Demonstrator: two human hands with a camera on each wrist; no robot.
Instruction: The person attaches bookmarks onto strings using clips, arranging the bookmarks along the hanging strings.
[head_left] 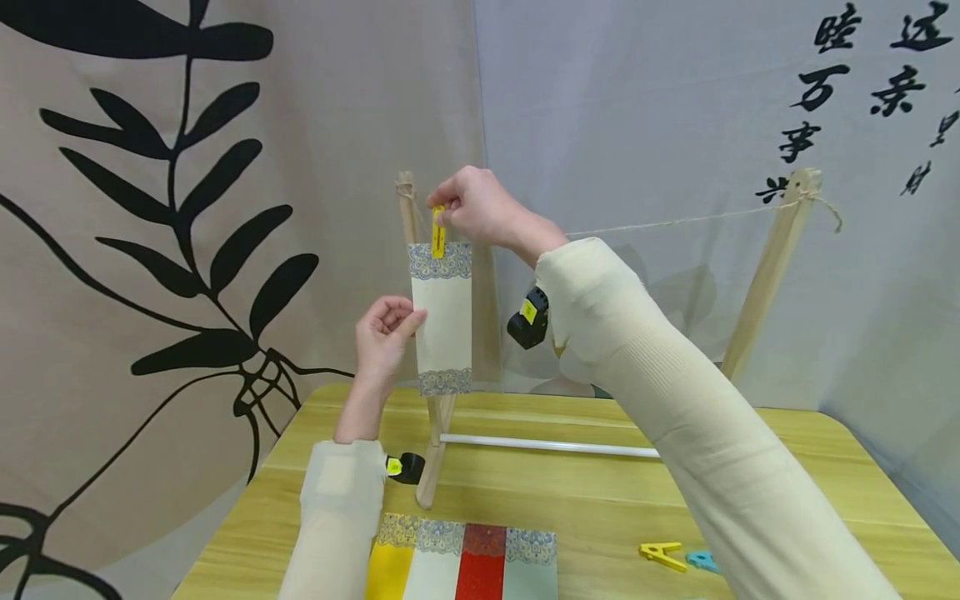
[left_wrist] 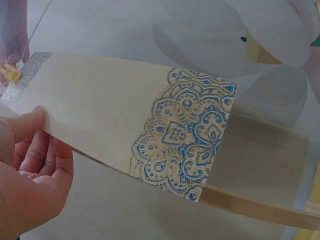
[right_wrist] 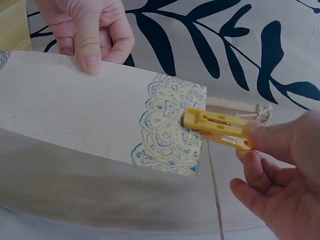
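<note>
A cream paper strip (head_left: 442,325) with blue lace-like pattern at both ends hangs upright by the left post of a wooden stand. My left hand (head_left: 386,333) pinches its left long edge between thumb and fingers. Up at the top edge, my right hand (head_left: 480,208) pinches the tail of a yellow clothespin (right_wrist: 217,127). The clothespin's jaws sit over the patterned end of the strip, right where the twine (right_wrist: 216,190) passes. In the left wrist view the lower patterned end (left_wrist: 185,135) is free.
The twine runs across to the right wooden post (head_left: 772,275). A white rod (head_left: 555,446) joins the stand low down. On the table (head_left: 600,492) lie more patterned strips (head_left: 480,558) in yellow, white, red and pale green, plus a yellow clothespin (head_left: 663,556) and a blue clothespin (head_left: 702,561).
</note>
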